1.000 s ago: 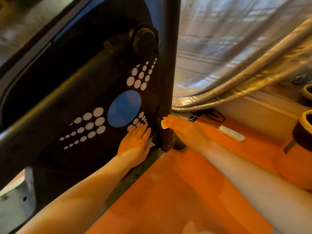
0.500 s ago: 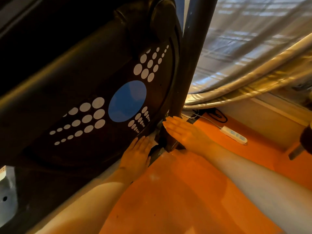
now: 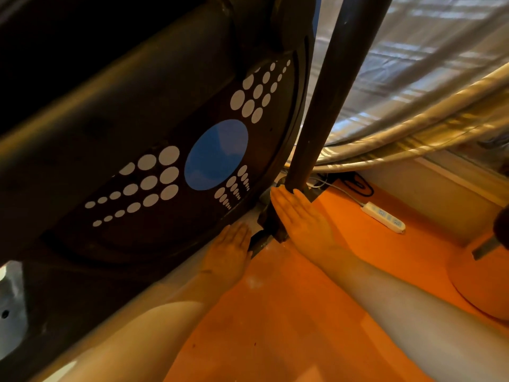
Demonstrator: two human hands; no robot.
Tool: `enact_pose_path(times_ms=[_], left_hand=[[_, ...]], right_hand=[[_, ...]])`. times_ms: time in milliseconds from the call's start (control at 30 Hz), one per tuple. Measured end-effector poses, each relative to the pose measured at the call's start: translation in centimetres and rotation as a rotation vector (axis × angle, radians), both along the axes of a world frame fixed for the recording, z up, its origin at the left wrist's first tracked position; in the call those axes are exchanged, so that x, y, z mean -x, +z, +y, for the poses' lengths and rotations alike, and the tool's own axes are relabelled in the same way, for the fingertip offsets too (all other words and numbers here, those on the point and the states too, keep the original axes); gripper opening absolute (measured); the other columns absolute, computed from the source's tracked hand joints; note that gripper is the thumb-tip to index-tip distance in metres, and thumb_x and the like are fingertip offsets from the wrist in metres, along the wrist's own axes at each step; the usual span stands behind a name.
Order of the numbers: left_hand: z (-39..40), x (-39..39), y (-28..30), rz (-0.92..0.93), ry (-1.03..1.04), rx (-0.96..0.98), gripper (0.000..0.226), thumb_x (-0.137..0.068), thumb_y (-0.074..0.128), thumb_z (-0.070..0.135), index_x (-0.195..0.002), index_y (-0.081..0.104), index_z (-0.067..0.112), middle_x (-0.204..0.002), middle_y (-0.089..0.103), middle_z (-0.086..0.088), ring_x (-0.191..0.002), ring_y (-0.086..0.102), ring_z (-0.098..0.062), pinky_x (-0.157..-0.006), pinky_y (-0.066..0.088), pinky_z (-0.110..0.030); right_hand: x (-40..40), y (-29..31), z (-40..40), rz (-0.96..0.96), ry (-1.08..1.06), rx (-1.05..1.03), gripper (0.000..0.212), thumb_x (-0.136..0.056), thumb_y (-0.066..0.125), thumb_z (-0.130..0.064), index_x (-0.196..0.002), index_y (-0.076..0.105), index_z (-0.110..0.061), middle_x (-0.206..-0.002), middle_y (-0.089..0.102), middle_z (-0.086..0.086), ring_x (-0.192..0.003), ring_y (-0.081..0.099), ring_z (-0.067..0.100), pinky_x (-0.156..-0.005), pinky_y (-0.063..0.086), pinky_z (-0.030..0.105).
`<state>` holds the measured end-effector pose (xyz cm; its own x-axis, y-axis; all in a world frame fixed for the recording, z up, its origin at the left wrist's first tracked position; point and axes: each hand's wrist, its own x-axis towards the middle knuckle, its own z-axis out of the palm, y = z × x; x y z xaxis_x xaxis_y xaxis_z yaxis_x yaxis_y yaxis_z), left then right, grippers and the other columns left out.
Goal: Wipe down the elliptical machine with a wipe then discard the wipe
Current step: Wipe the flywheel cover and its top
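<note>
I see an orange floor, a white power strip lying on it near the wall, black cables just beside it, and pale curtains draped above.

Both forearms reach forward and down. The left hand lies flat, fingers straight and together. The right hand lies likewise, flat with fingers extended.

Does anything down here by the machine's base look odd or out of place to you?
No wipe shows: both the left hand and right hand lie flat and bare against the elliptical machine. A white power strip lies loose on the orange floor near the curtain.
</note>
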<state>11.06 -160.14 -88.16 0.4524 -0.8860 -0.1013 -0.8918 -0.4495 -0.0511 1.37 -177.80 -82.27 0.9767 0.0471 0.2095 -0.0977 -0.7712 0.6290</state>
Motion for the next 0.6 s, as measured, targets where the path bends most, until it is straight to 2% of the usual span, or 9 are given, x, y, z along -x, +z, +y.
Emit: enact_pose_path(times_ms=[67, 133, 200, 267, 400, 500, 600], left_hand=[[0.0, 0.0, -0.1, 0.017, 0.019, -0.002, 0.060, -0.108, 0.016, 0.040, -0.157, 0.004, 0.008, -0.165, 0.003, -0.012, -0.153, -0.002, -0.025, -0.121, -0.003, -0.038], [0.0, -0.1, -0.2, 0.028, 0.028, 0.006, 0.061, -0.108, 0.015, 0.041, -0.157, 0.004, 0.008, -0.165, 0.003, -0.012, -0.153, -0.002, -0.024, -0.122, -0.002, -0.038], [0.0, -0.1, -0.4, 0.034, 0.036, 0.012, 0.061, -0.107, 0.015, 0.042, -0.157, 0.004, 0.008, -0.165, 0.003, -0.012, -0.153, -0.001, -0.024, -0.122, -0.001, -0.038], [0.0, -0.1, -0.4, 0.042, 0.045, 0.022, 0.061, -0.107, 0.015, 0.042, -0.157, 0.004, 0.008, -0.165, 0.003, -0.012, -0.153, 0.000, -0.024, -0.122, 0.000, -0.037], [0.1, -0.1, -0.3, 0.054, 0.053, 0.042, 0.061, -0.107, 0.016, 0.042, -0.157, 0.005, 0.008, -0.165, 0.003, -0.012, -0.153, 0.000, -0.024, -0.122, -0.001, -0.036], [0.2, -0.1, -0.4, 0.056, 0.055, 0.035, 0.061, -0.107, 0.016, 0.042, -0.157, 0.003, 0.008, -0.165, 0.002, -0.012, -0.153, -0.001, -0.024, -0.122, -0.002, -0.037], [0.2, -0.2, -0.5, 0.063, 0.054, 0.047, 0.061, -0.107, 0.016, 0.042, -0.157, 0.003, 0.008, -0.165, 0.003, -0.011, -0.153, -0.001, -0.023, -0.121, -0.003, -0.036]], right_hand=[[-0.6, 0.5, 0.6, 0.114, -0.115, 0.105, 0.073, -0.093, 0.046, -0.021, -0.149, 0.005, 0.002, -0.157, 0.001, 0.021, -0.148, 0.009, 0.034, -0.117, -0.004, 0.046], [-1.5, 1.2, 1.4, 0.235, -0.218, 0.184, 0.073, -0.100, 0.037, -0.025, -0.146, -0.012, 0.004, -0.158, -0.013, 0.022, -0.148, -0.007, 0.036, -0.111, -0.017, 0.048], [-2.5, 2.0, 2.7, 0.303, -0.272, 0.284, 0.074, -0.101, 0.037, -0.029, -0.147, -0.010, 0.006, -0.159, -0.008, 0.025, -0.148, -0.007, 0.039, -0.108, -0.018, 0.051], [-3.5, 2.5, 3.9, 0.348, -0.294, 0.351, 0.070, -0.102, 0.035, -0.030, -0.149, 0.000, 0.007, -0.159, 0.000, 0.027, -0.147, -0.002, 0.043, -0.113, -0.012, 0.052], [-5.3, 2.7, 5.4, 0.383, -0.395, 0.378, 0.067, -0.101, 0.033, -0.034, -0.150, 0.013, 0.007, -0.157, 0.013, 0.031, -0.145, 0.005, 0.050, -0.114, -0.009, 0.059], [-5.6, 2.0, 5.4, 0.328, -0.406, 0.311, 0.067, -0.101, 0.032, -0.033, -0.149, 0.012, 0.009, -0.156, 0.012, 0.033, -0.145, 0.004, 0.051, -0.116, -0.007, 0.059], [-5.0, 1.3, 4.6, 0.198, -0.388, 0.153, 0.067, -0.103, 0.032, -0.028, -0.148, -0.001, 0.009, -0.159, -0.002, 0.029, -0.147, -0.005, 0.044, -0.118, -0.008, 0.051]])
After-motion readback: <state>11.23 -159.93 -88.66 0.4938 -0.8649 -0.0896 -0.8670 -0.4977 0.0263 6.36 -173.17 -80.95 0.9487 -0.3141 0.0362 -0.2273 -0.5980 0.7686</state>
